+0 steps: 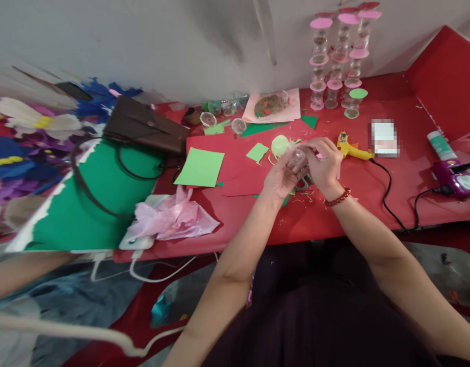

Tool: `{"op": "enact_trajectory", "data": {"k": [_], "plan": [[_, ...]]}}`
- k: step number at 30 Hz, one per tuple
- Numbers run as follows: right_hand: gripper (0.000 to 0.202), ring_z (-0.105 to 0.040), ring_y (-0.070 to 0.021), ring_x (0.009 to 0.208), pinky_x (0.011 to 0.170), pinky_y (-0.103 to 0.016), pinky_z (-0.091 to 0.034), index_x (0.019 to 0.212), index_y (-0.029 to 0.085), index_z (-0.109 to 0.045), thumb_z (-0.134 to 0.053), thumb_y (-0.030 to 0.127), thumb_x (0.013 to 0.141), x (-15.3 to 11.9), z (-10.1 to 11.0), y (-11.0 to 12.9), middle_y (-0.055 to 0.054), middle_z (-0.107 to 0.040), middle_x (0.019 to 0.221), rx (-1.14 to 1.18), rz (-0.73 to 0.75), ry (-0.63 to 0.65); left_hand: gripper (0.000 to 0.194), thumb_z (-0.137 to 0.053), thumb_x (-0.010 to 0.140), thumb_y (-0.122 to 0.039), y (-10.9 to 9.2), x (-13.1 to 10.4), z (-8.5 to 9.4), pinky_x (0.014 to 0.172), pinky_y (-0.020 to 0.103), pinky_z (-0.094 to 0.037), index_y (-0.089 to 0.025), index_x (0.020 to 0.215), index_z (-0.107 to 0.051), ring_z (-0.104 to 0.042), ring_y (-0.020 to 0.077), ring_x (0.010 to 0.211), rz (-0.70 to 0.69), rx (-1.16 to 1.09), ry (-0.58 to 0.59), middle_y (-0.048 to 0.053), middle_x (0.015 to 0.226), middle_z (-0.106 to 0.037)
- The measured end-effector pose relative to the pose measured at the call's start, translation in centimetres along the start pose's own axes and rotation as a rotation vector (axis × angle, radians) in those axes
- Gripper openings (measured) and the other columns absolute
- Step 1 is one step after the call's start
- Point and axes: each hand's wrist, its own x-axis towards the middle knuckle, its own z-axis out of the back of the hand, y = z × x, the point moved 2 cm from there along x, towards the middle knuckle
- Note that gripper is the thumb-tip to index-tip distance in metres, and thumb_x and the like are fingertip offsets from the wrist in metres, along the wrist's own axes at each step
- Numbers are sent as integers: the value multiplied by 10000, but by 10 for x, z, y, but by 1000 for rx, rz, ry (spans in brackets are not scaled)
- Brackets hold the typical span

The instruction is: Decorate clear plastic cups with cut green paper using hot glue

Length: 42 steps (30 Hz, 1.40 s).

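Note:
My left hand (280, 179), palm turned up, has its fingers curled around a small clear plastic cup (297, 155). My right hand (325, 164), with a red bead bracelet at the wrist, is closed at the cup's right side. Its fingertips press together there, and whatever they pinch is too small to make out. Just behind my left hand is a pale green round piece (280, 146). Scissors (304, 182) lie partly hidden beneath my hands, among paper scraps. To the right of my right hand rests a yellow glue gun (351, 147).
Clear cup towers with pink discs (333, 61) stand at the back. Green paper (200, 167) and a pink plastic bag (174, 216) lie left, near a brown bag (147, 125). The glue gun's cord runs to a purple power box (454, 178). Another person's arm (32, 272) shows at left.

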Motion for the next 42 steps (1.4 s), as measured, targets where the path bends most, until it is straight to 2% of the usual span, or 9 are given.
{"op": "enact_trajectory", "data": {"k": [13, 19, 22, 24, 26, 29, 34, 39, 42], "plan": [[152, -676, -196, 905, 901, -387, -542, 838, 238, -647, -584, 148, 943, 2, -9, -7, -23, -729, 898, 30, -37, 54, 231, -754, 917, -351, -4, 1, 2, 1109, 379, -573, -195, 1087, -769, -768, 236, 1142, -8, 14, 9, 70, 958, -817], [118, -639, -153, 810, 816, -331, -542, 864, 235, -590, -560, 191, 968, 3, -11, -12, 5, -658, 834, 150, -60, 35, 479, -730, 898, -601, -4, 5, 5, 1086, 399, -584, -195, 1151, -754, -770, 261, 1136, 38, 45, 15, 104, 984, -823], [116, -637, -153, 833, 812, -330, -546, 901, 243, -592, -543, 256, 1005, 4, -7, -18, -4, -647, 867, 112, -59, -34, 527, -705, 859, -715, 0, 5, 8, 985, 391, -615, -204, 971, -770, -775, 282, 1087, 57, 175, -6, 114, 892, -807], [140, -634, -156, 844, 813, -333, -547, 929, 247, -598, -516, 294, 1032, 5, -5, -22, -13, -637, 880, 69, -46, -84, 429, -743, 862, -650, 0, 1, 8, 944, 358, -604, -229, 785, -730, -767, 266, 1054, -103, 315, -82, 79, 781, -766], [165, -627, -160, 843, 812, -338, -547, 942, 247, -599, -492, 315, 1048, 6, -3, -26, -17, -623, 875, 47, -35, -119, 323, -838, 835, -472, -7, -8, 7, 989, 329, -561, -240, 685, -671, -736, 243, 1088, -414, 485, -172, 41, 761, -731], [162, -618, -161, 819, 801, -339, -545, 949, 243, -597, -495, 324, 1046, 7, -4, -27, -15, -609, 863, 60, -39, -93, 276, -950, 698, -273, -19, -23, -2, 1181, 376, -431, -263, 870, -734, -606, 279, 1323, -791, 736, -182, 57, 1075, -778], [109, -625, -160, 804, 798, -338, -537, 897, 238, -579, -553, 272, 998, 4, -10, -17, -3, -629, 847, 150, -69, 0, 373, -886, 763, -269, -31, -27, -9, 1297, 468, -236, -291, 1112, -756, -339, 331, 1581, -826, 1007, -83, 75, 1354, -732], [135, -644, -152, 781, 757, -310, -519, 893, 230, -585, -529, 260, 1012, 7, -12, -15, -9, -670, 844, 180, -107, 78, 343, -892, 762, -304, -37, -22, -2, 1300, 510, -206, -298, 1079, -759, -321, 345, 1597, -823, 1061, -83, 82, 1297, -753], [110, -670, -163, 780, 743, -305, -517, 969, 211, -635, -564, 277, 1020, 11, -9, -18, -32, -714, 870, 36, -176, 284, 407, -918, 722, -272, -43, -21, 3, 1304, 493, -216, -277, 1090, -745, -327, 345, 1592, -878, 1028, -125, 91, 1318, -736]]}}
